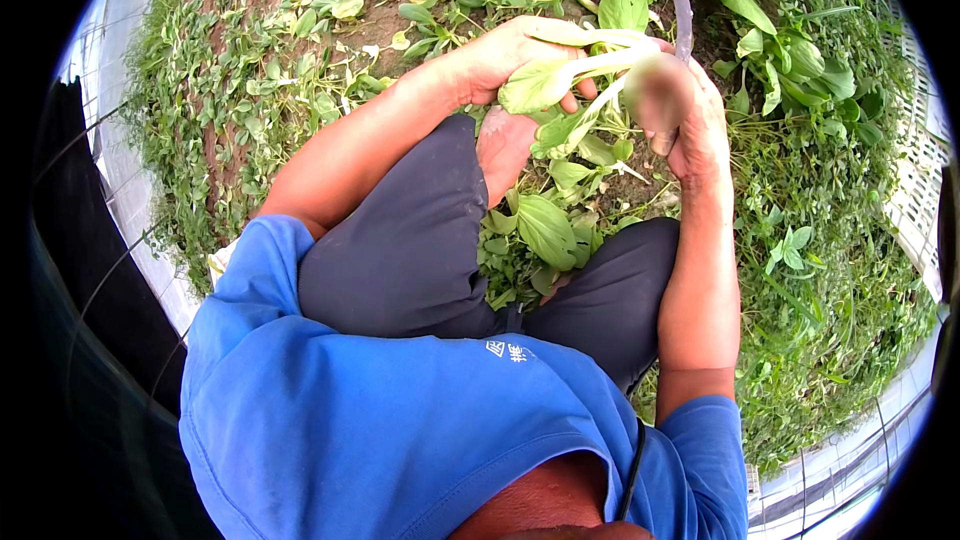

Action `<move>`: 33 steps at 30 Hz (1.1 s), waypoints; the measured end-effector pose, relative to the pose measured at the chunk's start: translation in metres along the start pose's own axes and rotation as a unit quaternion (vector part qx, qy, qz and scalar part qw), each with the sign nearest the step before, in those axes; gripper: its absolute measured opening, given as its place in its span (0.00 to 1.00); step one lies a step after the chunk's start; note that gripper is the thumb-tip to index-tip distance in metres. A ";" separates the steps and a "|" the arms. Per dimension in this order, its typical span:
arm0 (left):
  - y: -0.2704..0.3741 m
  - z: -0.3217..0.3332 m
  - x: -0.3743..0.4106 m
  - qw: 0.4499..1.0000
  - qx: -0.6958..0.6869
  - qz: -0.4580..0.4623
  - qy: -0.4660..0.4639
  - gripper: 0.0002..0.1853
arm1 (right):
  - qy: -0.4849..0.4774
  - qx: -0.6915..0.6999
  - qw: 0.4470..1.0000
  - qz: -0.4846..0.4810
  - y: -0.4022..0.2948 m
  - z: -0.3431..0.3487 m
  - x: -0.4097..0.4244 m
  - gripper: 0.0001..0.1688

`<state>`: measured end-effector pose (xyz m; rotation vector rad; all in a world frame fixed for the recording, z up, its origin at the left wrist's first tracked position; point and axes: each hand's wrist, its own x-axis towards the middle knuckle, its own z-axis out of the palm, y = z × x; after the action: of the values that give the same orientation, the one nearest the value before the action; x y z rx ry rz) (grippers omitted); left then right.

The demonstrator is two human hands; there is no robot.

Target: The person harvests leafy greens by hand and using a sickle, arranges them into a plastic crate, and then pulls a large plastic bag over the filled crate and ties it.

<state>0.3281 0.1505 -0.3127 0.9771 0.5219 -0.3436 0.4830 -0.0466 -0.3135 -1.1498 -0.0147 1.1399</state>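
My left hand [517, 60] is around a leafy green plant like bok choy [540, 86], whose pale stalks run right toward my other hand. Its leaves hang over my palm and fingers. My right hand [701, 116] grips a tool with a narrow, slightly curved blade [681, 19], which points up and away from me. A blurred patch covers the stalk base and part of the right fingers, so the contact there cannot be made out. Below the hands, a broad-leaved plant [546, 231] grows between my knees.
Low weeds and seedlings [225, 127] cover the soil at left. Larger leafy greens [802, 60] stand at the upper right. A white perforated plastic crate [911, 195] lies at the right edge. My bare foot [504, 146] rests under the left hand.
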 end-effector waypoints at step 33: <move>0.015 0.008 0.029 0.993 -0.098 -0.063 0.002 0.33 | 0.061 0.069 0.988 0.123 0.001 0.000 0.006 0.27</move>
<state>0.3616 0.1500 -0.3154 0.7572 0.6104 -0.3954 0.4854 -0.0423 -0.3171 -1.1159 0.3033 1.2653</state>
